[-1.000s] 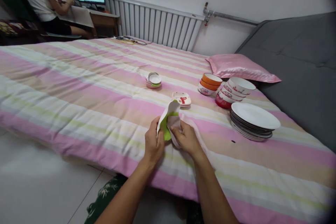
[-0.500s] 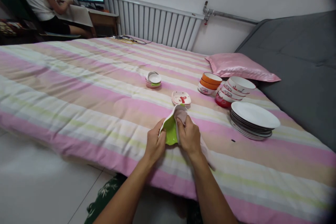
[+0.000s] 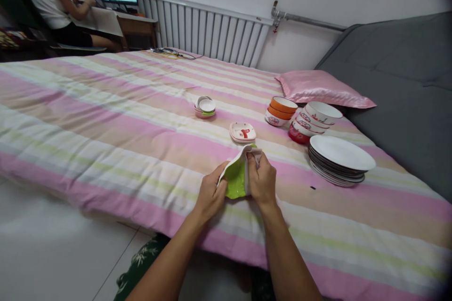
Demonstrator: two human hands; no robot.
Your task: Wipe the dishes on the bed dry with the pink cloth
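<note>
Between my hands, over the near part of the bed, is a green dish (image 3: 236, 181) with a wavy white rim, tipped up on its side. My left hand (image 3: 212, 195) is closed on its left edge. My right hand (image 3: 262, 178) pinches a pale pinkish cloth (image 3: 246, 181) against the dish's right edge. Just beyond them lies a small stack of square white dishes (image 3: 242, 132) with a red print. Farther off sits a pile of small bowls and dishes (image 3: 205, 106), white, pink and green.
To the right stand orange and white bowls (image 3: 281, 110), red and white bowls (image 3: 315, 122) and a stack of white plates (image 3: 342, 160). Behind them are a pink pillow (image 3: 323, 87) and a grey headboard (image 3: 391, 63). A person (image 3: 45, 4) sits at a desk, far left.
Both hands have shifted slightly right with the green dish. My right hand and the cloth have moved along its right edge, and the cloth's hanging end shows less.
</note>
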